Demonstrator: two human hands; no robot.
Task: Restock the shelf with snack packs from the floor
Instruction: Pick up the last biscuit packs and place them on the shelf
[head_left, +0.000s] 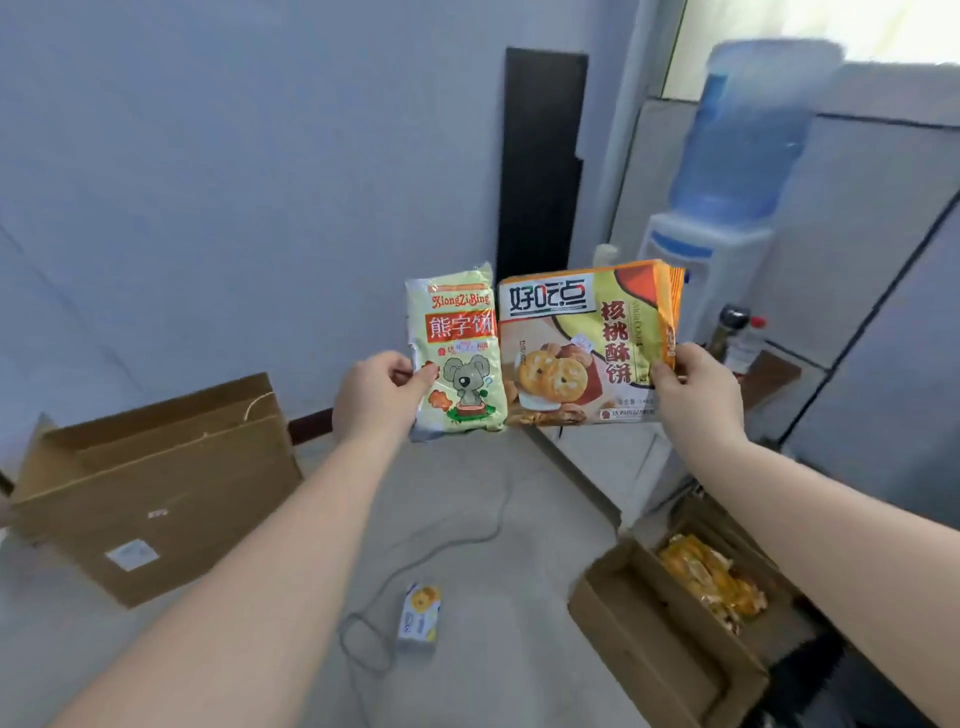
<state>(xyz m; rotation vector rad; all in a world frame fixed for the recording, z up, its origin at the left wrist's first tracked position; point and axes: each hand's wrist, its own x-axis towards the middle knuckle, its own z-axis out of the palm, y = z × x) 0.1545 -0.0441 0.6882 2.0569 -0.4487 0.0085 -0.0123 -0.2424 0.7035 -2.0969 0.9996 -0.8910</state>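
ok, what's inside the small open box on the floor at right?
The small open box holds orange and yellow snack packs piled together. How many there are and what lies beneath them can't be seen; the right forearm covers part of the box.

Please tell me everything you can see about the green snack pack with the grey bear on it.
The green snack pack is a soft, glossy bag, pale green with silvery edges. Its front shows the red words "XiongZiBing", a red band with white Chinese characters, and a grey cartoon bear. It looks sealed and full. It is held upright in the air, front to the camera. The left hand pinches its left edge, and its right edge meets or overlaps the orange snack pack.
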